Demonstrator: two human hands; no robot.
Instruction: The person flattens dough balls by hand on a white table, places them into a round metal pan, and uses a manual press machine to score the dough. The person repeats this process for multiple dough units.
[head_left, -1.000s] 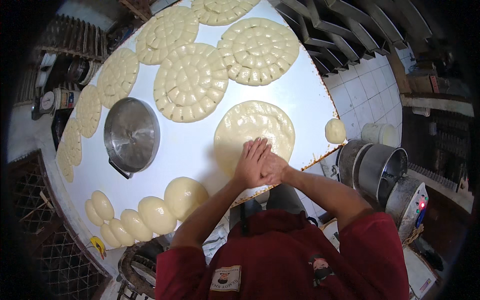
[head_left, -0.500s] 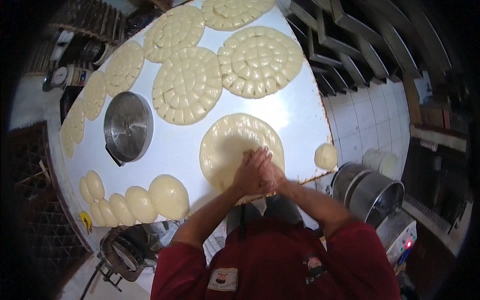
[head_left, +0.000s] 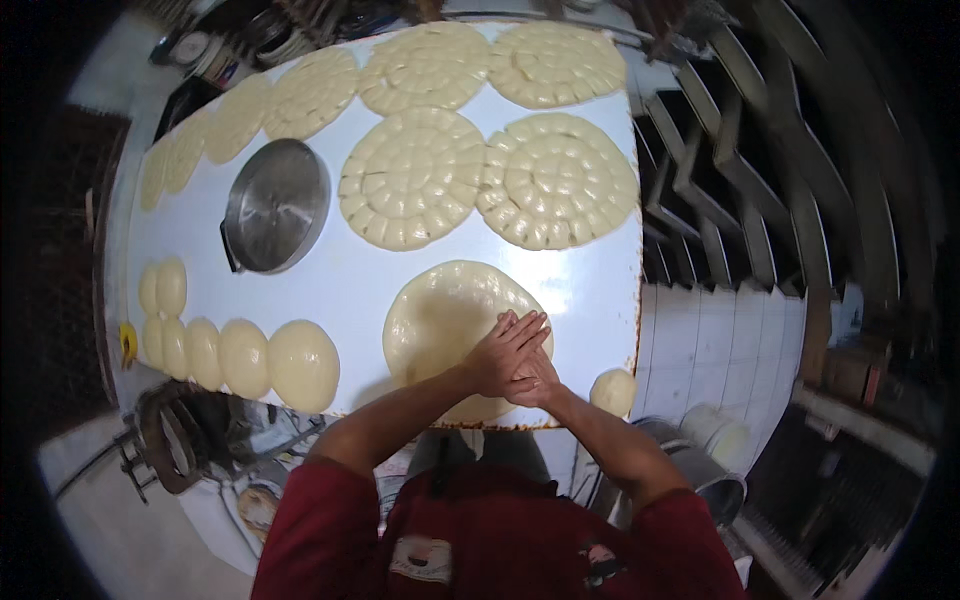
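A round, flattened disc of pale dough [head_left: 430, 320] lies near the front edge of the white table. My left hand [head_left: 498, 358] rests across my right hand [head_left: 540, 380], both pressing on the disc's right side. The left fingers stretch out flat toward the far right. Beneath them, the right hand also looks flat, though partly covered. Neither hand grips anything. A small dough ball [head_left: 613, 392] sits at the table's front right corner.
Flat dough rounds [head_left: 412, 178] scored into rings cover the table's far side. A round metal pan [head_left: 277, 206] stands at left, behind a row of smooth dough balls [head_left: 304, 366]. Metal racks [head_left: 735, 170] rise at right; pots [head_left: 718, 490] stand below the corner.
The view has turned, shifting the table in the picture. My stacked hands have moved from the disc's near right part to farther up along its right side.
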